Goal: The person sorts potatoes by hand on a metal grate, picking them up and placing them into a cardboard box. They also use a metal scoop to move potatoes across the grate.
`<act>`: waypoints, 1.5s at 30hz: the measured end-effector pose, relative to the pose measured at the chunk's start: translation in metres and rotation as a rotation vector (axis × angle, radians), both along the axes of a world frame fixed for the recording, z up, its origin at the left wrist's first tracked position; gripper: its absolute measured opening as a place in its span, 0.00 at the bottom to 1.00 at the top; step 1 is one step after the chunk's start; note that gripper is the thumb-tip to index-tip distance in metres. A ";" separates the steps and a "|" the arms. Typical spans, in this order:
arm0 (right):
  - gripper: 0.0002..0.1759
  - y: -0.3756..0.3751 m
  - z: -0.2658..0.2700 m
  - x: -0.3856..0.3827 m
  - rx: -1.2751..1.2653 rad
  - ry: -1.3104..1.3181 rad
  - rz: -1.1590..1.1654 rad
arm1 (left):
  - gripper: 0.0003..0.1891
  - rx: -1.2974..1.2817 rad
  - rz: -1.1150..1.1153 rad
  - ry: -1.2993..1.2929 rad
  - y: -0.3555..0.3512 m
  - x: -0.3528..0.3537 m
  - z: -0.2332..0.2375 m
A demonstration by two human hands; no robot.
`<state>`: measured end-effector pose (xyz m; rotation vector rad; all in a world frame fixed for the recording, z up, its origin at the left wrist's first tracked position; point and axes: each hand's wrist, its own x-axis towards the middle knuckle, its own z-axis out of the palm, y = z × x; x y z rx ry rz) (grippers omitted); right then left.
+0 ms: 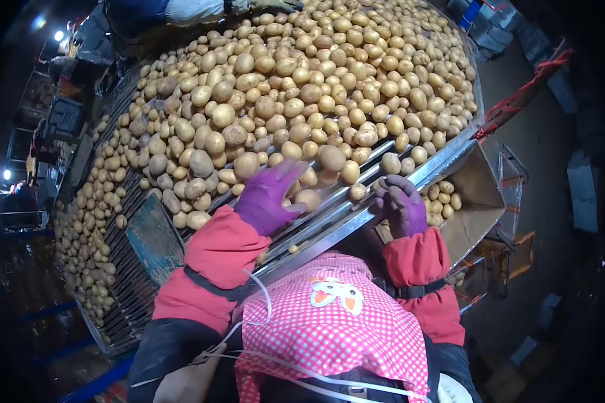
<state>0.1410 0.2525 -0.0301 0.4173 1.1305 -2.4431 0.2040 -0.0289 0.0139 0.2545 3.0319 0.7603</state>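
A wide heap of potatoes (302,87) covers a slatted metal sorting table (356,209). My left hand (269,195), in a purple glove, lies over the near edge of the heap. Its fingers are spread and touch potatoes, with one potato (307,200) by the thumb. Just beyond the fingertips is a slightly blurred potato (331,158). My right hand (402,205), also purple-gloved, is at the table's metal rim (444,161) with its fingers curled. Whatever those fingers hold, if anything, is hidden.
To the right of the rim, an open cardboard box (477,191) holds several potatoes. A worn green board (154,238) stands across the slats at left. Another person's sleeve (195,9) reaches in at the far side. Red cord (524,94) hangs at upper right.
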 end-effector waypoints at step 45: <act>0.18 0.303 -0.101 0.043 1.087 0.369 -0.359 | 0.18 0.929 0.070 -0.159 0.098 -0.018 -0.012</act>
